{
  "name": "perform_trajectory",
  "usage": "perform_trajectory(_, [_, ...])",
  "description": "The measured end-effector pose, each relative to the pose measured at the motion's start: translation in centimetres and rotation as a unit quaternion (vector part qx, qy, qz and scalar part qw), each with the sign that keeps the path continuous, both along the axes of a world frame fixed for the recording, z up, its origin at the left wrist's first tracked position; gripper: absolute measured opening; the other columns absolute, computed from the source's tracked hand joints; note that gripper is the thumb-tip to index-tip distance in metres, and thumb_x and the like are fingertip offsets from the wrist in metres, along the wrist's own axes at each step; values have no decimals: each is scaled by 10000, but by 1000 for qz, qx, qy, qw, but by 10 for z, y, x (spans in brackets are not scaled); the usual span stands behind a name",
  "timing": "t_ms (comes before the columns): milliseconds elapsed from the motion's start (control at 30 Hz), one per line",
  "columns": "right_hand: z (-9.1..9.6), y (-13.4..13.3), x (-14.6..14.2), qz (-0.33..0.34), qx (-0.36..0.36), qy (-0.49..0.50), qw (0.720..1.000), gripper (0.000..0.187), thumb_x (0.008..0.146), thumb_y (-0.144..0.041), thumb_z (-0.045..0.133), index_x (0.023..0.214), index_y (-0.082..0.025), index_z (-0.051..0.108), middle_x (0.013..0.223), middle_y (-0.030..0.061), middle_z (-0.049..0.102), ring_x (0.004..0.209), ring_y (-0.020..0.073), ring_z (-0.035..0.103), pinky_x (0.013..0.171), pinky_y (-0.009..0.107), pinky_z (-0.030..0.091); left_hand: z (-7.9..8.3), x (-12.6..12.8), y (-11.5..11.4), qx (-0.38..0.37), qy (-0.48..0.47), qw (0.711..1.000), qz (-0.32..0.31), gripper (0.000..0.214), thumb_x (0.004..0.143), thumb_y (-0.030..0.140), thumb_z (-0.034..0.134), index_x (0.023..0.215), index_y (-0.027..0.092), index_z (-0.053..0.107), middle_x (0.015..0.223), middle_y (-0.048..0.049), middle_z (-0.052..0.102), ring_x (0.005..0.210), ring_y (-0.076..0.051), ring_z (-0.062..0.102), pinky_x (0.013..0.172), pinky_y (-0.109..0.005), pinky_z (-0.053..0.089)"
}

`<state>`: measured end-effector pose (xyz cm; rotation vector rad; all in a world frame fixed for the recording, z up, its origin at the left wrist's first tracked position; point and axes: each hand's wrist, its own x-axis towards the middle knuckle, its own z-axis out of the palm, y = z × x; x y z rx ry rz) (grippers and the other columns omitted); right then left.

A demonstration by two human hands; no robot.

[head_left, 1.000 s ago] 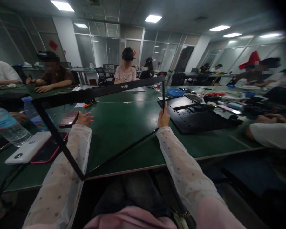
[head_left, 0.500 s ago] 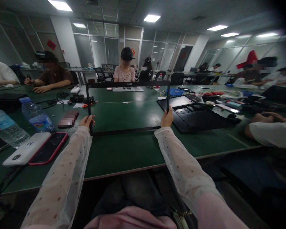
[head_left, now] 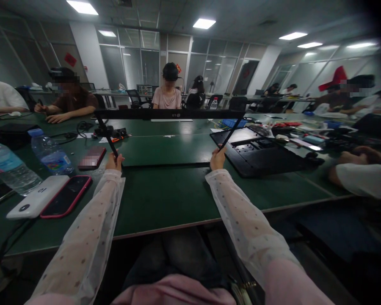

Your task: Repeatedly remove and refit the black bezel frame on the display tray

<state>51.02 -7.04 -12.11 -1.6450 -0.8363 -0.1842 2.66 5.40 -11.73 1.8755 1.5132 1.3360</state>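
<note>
Between my hands is a thin black screen bezel (head_left: 169, 114), an empty rectangular frame with a small pale logo on its wide upper bar. My left hand (head_left: 114, 162) is closed around its left side, low near the corner. Gripping the opposite side at about the same height is my right hand (head_left: 218, 159). The bezel is held above the green table (head_left: 165, 199), tilted, with the upper bar looking wider than the lower one. Through its opening I see the tabletop.
To the right lies a black flat casing (head_left: 266, 156), beside a blue basket (head_left: 233, 123). Water bottles (head_left: 52, 154), a white power bank (head_left: 40, 197) and a red-rimmed phone (head_left: 66, 197) are at left. A co-worker's hands (head_left: 365, 156) rest at right; other people sit across the table.
The bezel has tilted, its upper bar now looking wider and nearer to me. Its lower bar has risen slightly in view. Both hands keep their hold.
</note>
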Motion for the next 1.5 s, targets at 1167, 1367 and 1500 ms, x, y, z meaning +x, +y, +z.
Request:
perform_trajectory(1167, [9,-16,-11,-7,-238,-67,969,457,1021,-272,404,1444,-144,521,1211,166,706,1121,309,646,992,421,475,3,2,-6,1,108,992,62,607,1046,352,397,1597,99,387,1216,-173,720,1157,-321,687,1028,-481,525])
perform_trajectory(1367, [18,-23,-18,-51,-238,-71,967,588,1036,-347,392,1587,-148,348,1153,156,718,1052,325,658,930,428,474,8,2,-12,120,77,988,65,670,1032,327,403,1642,72,295,1479,-227,557,1394,-330,526,1166,-488,424])
perform_trajectory(1500, [19,-26,-18,-64,-262,-96,958,509,1054,-374,371,1503,-169,498,1157,160,713,1067,317,646,919,410,471,3,0,-2,101,101,985,97,582,980,310,451,1493,51,539,1468,-250,546,1375,-355,527,1174,-501,409])
